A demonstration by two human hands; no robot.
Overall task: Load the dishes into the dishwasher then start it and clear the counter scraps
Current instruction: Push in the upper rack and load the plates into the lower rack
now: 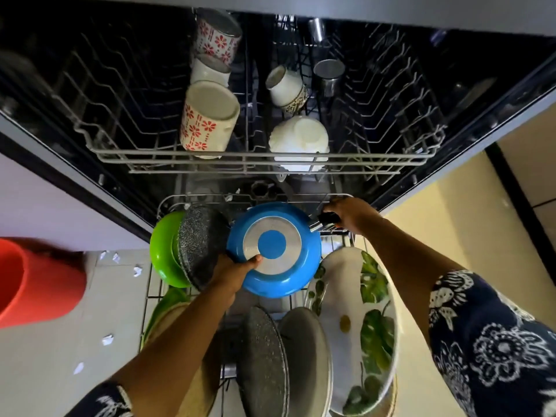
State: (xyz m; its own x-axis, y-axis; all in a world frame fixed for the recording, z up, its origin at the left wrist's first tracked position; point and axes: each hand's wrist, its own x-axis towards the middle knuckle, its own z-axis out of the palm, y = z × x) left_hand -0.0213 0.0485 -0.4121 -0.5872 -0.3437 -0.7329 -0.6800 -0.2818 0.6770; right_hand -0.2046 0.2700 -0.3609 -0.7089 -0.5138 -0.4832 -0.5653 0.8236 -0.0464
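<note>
Dishwasher point(496, 85) stands open, lower rack point(210, 195) drawn out. Leaf-patterned plate point(361, 296) stands just right of the blue pan point(304, 266). The pan sits tilted in the rack, base facing up. Green bowl point(162, 248) and speckled lid point(201, 245) stand just left of it. Left hand point(237, 272) grips the pan's rim, thumb pressed on the base. Right hand point(350, 215) is curled round the pan's black handle point(329, 218).

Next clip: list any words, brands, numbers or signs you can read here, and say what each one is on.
No text here can be read.
A faint stamp on the metal base of the pan: too blurred to read.
The flowered mugs and the leaf plate: patterns only, no words.
</note>
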